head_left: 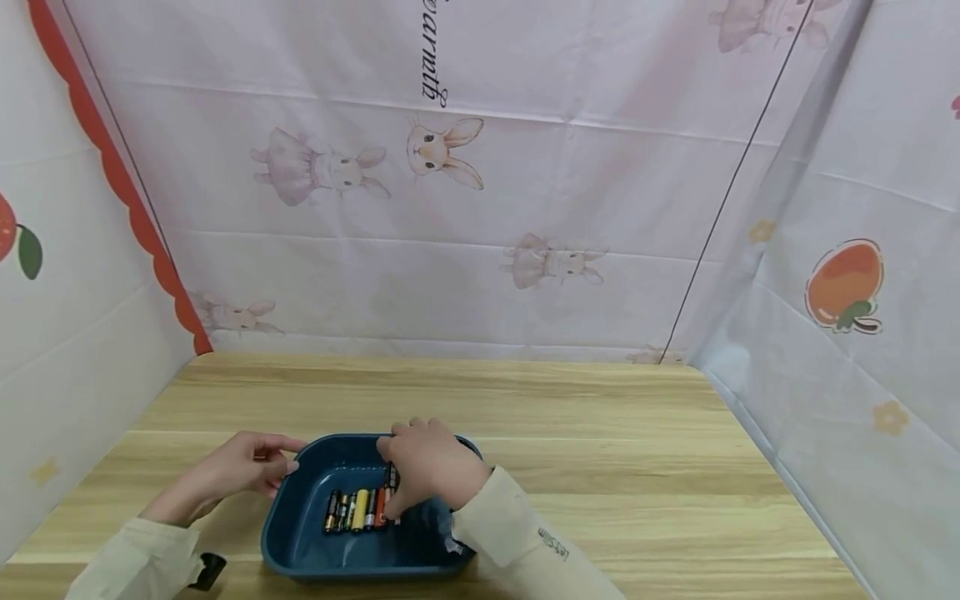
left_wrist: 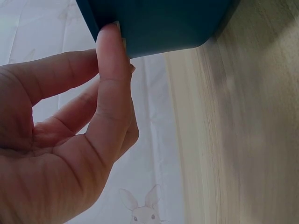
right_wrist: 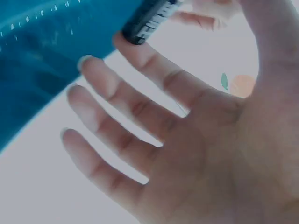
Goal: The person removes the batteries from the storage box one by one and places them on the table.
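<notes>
A dark blue plastic basin [head_left: 360, 573] sits on the wooden table. Inside it several batteries [head_left: 361, 510] lie side by side in a row, black, yellow and orange among them. My left hand [head_left: 238, 468] pinches the basin's left rim; in the left wrist view its thumb and fingertips meet at the blue wall [left_wrist: 159, 28]. Over the row, my right hand [head_left: 431, 462] reaches down into the basin. It pinches a black battery [right_wrist: 148, 21] with white lettering at the index fingertip, the other fingers spread. Part of the row is hidden behind this hand.
A crumpled clear plastic piece [head_left: 452, 543] shows in the basin's right end, partly under the right sleeve [head_left: 510, 529]. Printed cloth walls [head_left: 450, 292] border the table at the back and both sides. A black object [head_left: 208, 572] sits at the left cuff.
</notes>
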Available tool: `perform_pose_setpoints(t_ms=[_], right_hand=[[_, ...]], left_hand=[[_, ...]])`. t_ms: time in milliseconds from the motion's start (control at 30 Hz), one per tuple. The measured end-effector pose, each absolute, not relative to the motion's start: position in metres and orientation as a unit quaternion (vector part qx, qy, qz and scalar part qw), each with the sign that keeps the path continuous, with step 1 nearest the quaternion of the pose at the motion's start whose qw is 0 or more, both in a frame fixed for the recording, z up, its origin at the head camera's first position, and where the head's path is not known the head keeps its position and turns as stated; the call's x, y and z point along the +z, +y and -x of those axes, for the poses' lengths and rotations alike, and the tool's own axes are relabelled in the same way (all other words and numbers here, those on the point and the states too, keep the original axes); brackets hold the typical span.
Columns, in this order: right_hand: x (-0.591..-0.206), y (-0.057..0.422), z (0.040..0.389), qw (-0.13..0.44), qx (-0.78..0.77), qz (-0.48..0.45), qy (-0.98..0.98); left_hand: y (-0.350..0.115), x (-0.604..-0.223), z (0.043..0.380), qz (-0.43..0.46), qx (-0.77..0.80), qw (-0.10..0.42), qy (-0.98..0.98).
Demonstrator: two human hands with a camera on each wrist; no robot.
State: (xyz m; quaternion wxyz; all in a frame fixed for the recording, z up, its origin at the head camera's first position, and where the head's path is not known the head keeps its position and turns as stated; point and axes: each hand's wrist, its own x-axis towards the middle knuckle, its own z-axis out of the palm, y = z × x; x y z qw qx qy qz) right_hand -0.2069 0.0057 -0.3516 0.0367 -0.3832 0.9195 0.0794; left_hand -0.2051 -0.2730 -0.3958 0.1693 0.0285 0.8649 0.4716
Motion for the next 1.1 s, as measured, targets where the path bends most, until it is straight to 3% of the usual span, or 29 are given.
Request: perform_pose_setpoints(t_ms=[433,1100], right_hand=[[-0.330,0.035,0.200,-0.085,0.040,0.408,0.908],[-0.343,0.127,0.212,-0.087,-0.062,0.372,0.922]], left_hand=[[-0.275,-0.395,0.203,-0.049,0.483,0.171,0.858],[-0.271,-0.395,0.203,-0.050,0.482,0.167,0.859]])
